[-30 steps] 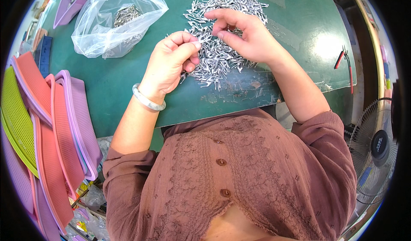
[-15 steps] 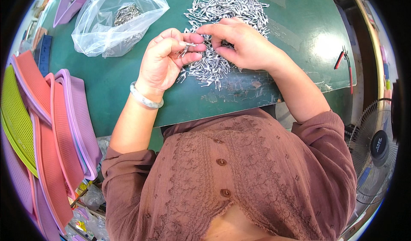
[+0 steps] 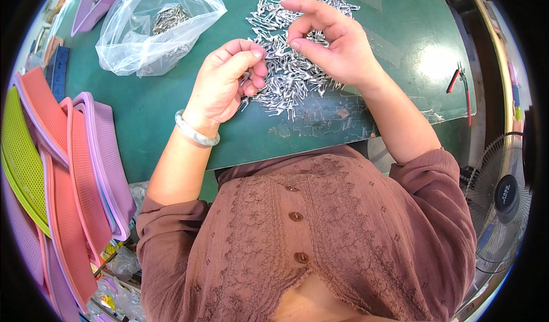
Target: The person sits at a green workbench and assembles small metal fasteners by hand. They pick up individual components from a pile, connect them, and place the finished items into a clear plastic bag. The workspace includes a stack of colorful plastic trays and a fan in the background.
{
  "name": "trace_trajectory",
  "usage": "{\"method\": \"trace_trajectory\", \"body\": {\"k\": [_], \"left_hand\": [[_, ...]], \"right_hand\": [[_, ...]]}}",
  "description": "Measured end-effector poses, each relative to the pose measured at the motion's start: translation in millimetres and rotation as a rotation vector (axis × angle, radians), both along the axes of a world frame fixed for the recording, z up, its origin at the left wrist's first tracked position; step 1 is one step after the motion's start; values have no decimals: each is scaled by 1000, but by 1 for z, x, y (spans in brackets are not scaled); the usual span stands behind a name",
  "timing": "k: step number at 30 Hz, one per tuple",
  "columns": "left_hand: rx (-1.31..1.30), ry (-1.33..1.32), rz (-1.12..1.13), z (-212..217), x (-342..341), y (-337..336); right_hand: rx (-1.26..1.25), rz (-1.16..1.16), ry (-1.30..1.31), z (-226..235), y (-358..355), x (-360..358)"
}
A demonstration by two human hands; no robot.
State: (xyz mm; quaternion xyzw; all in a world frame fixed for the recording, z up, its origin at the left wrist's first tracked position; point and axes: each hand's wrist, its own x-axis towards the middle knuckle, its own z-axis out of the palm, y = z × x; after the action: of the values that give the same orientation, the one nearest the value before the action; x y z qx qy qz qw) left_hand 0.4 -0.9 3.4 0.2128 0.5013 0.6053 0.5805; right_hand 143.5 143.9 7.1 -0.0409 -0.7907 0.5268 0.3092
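A loose pile of small silvery forked metal parts (image 3: 286, 85) lies on the green table (image 3: 320, 119). At its left edge, my left hand (image 3: 220, 82) is closed, fingers curled toward the thumb. Bits of metal show between those fingers, mostly hidden by them. A pale bangle (image 3: 196, 130) circles that wrist. My right hand (image 3: 337, 45) hovers over the right side of the pile, thumb and a bent finger pinched together, another finger stretched out above. Whatever sits in that pinch, if anything, is too small to make out.
Left of the pile stands an open clear plastic bag (image 3: 137, 42) with more metal parts inside. A purple tray (image 3: 94, 5) is behind it. Stacked pink, green and purple plastic baskets (image 3: 80, 173) crowd the left. Red-handled pliers (image 3: 464, 88) and a fan (image 3: 506, 190) are at right.
My right hand has moved right and away from my left hand, its thumb and finger now pinched. My left fingers have curled further in, covering the metal part that showed at their tips.
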Motion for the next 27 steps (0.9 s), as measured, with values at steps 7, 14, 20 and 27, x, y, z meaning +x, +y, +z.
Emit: {"method": "trace_trajectory", "body": {"k": [7, 14, 20, 27], "left_hand": [[-12, -52, -100, 0, 5, 1], [-8, 124, -1, -3, 10, 2], [-14, 158, 12, -2, 11, 3], [31, -80, 26, 1, 6, 2]], "right_hand": [[-88, 25, 10, -1, -3, -1], [-49, 4, -60, -6, -1, -1], [-98, 21, -86, -5, -3, -1], [31, 48, -85, -1, -5, 1]]}}
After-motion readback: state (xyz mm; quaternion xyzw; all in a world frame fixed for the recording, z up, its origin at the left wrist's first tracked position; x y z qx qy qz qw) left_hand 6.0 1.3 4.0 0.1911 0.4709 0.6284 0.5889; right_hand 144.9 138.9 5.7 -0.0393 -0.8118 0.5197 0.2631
